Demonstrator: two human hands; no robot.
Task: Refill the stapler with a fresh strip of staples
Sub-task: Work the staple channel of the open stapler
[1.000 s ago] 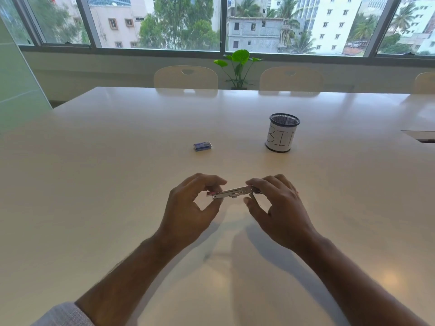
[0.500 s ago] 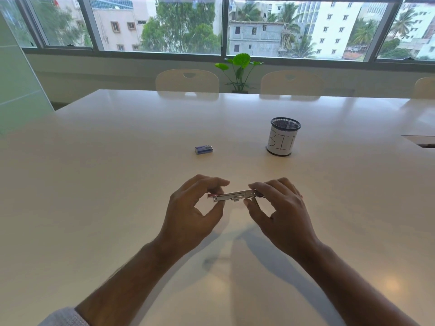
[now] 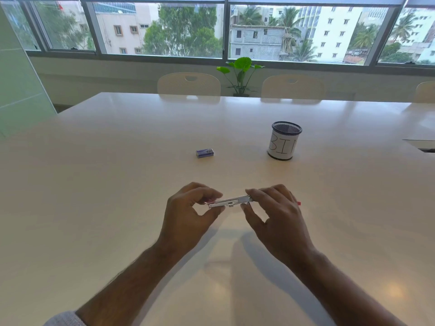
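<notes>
Nothing has shifted — both hands grip the stapler (image 3: 230,201) as before.

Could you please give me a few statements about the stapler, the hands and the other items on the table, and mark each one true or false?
1. Both hands hold the stapler above the table. True: the left hand pinches one end and the right hand the other.
2. The small blue staple box lies beyond the hands, untouched. True.
3. The mesh cup labelled BIN lies tipped on its side. False: it stands upright.
4. The staple box is inside the cup. False: it lies on the table, apart from the cup and to its left.
5. A green potted plant stands beyond the table's far edge, under the window. True.
</notes>
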